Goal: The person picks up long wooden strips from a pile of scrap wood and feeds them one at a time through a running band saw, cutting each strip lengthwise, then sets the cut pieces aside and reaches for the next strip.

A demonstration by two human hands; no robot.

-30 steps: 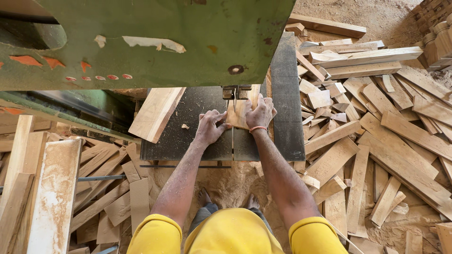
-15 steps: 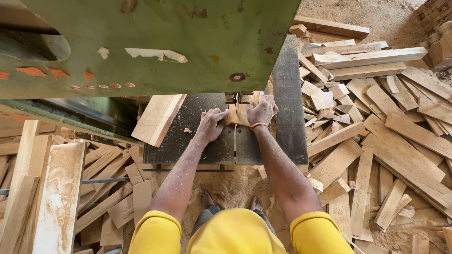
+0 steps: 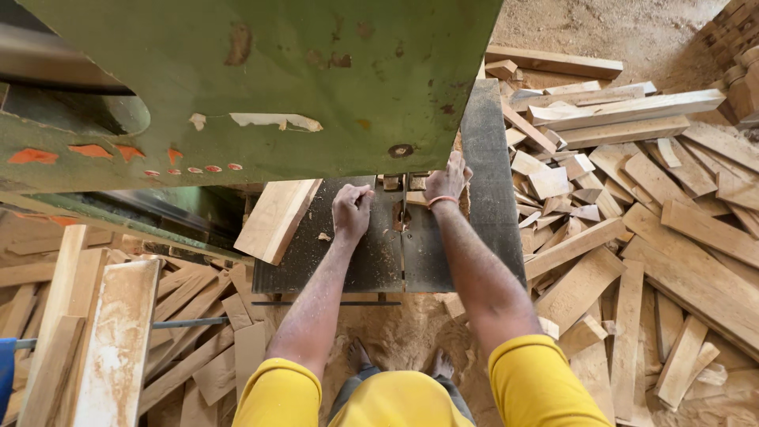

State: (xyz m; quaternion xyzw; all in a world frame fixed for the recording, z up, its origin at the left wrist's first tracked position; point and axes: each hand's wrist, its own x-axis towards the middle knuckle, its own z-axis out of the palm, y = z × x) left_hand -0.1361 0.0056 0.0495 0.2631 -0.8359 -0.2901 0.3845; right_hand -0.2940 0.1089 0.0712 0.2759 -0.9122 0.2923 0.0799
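While the right hand [image 3: 447, 178] lay flat on a wood piece [image 3: 415, 198] beside the blade at the saw table's [image 3: 316, 269] far edge, the left hand [image 3: 352, 209] rested loosely curled, empty.

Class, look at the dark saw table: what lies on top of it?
On the saw table: sawdust, a pale plank at its left edge, the left hand and the right hand. The green housing hides the far end.

I'm looking down into a woodworking shop, a rough sawmill kind of place. A big green saw machine [image 3: 261, 79] looms over a dark steel table [image 3: 490, 158], sawdust [image 3: 403, 332] covers the floor, and cut wooden offcuts [image 3: 632, 205] lie heaped left and right.
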